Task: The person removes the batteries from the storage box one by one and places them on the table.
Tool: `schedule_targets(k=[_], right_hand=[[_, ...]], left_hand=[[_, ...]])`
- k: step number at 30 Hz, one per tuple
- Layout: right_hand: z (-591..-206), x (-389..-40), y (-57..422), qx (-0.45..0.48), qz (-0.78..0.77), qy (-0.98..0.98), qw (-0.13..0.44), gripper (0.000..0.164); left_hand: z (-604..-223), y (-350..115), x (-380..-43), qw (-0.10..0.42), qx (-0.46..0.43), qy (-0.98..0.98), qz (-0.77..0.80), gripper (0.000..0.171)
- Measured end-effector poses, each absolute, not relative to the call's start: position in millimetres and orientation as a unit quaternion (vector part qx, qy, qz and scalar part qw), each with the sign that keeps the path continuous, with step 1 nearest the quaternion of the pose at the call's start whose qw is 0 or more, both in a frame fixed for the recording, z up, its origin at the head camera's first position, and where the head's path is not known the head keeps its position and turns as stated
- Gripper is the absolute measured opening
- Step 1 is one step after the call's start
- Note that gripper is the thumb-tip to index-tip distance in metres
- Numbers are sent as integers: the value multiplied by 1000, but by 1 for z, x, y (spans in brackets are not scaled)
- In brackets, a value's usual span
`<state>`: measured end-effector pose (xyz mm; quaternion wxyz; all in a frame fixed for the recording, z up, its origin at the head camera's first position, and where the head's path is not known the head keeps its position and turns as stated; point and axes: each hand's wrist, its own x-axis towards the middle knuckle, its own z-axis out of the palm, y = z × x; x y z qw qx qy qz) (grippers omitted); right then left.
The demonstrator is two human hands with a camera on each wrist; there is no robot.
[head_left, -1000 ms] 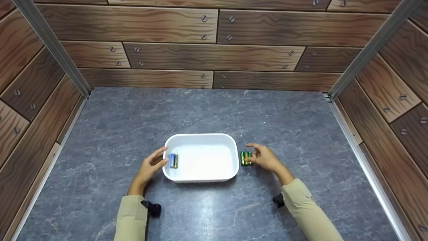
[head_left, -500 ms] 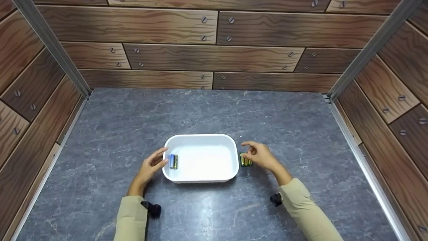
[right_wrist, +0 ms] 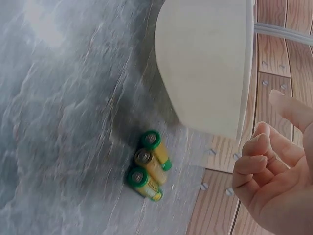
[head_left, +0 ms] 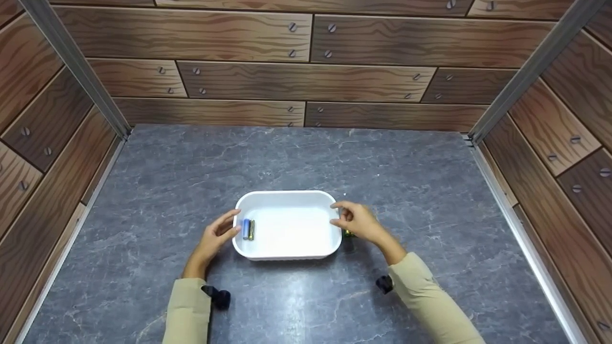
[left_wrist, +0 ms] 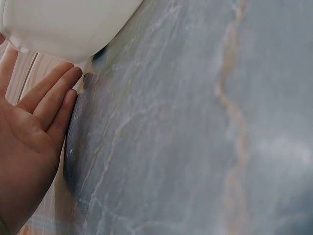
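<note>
A white plastic tub [head_left: 291, 229] stands between my two hands. Inside it, by the left wall, a blue battery [head_left: 245, 229] and a slimmer gold-and-dark battery [head_left: 252, 230] lie side by side. My left hand [head_left: 213, 242] is at the left rim, fingers extended along the wall. At the right rim is my right hand [head_left: 361, 223], thumb and forefinger spread at the edge, other fingers loosely bent, nothing held. Below it, outside the tub, three green-and-gold batteries [right_wrist: 151, 165] sit in a row on the table; the hand mostly hides them in the head view.
The grey marbled tabletop [head_left: 296, 157] extends around the tub. Wood-patterned walls [head_left: 306, 79] enclose the back and sides, with metal rails [head_left: 521, 71] at the corners. A black camera [head_left: 221, 299] is strapped at the left wrist, another camera [head_left: 384, 284] at the right.
My right hand has moved left from above the three green-and-gold batteries to the tub's right rim, now covering most of them in the head view. The left hand has stayed put.
</note>
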<state>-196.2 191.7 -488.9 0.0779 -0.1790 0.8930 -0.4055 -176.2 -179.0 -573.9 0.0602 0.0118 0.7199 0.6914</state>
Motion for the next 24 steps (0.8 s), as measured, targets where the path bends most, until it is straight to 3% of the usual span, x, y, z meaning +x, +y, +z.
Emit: schedule_targets(k=[24], right_hand=[[-491, -191, 141, -235, -409, 877, 95, 35]], left_hand=[[-574, -180, -177, 64, 9, 727, 683, 49]])
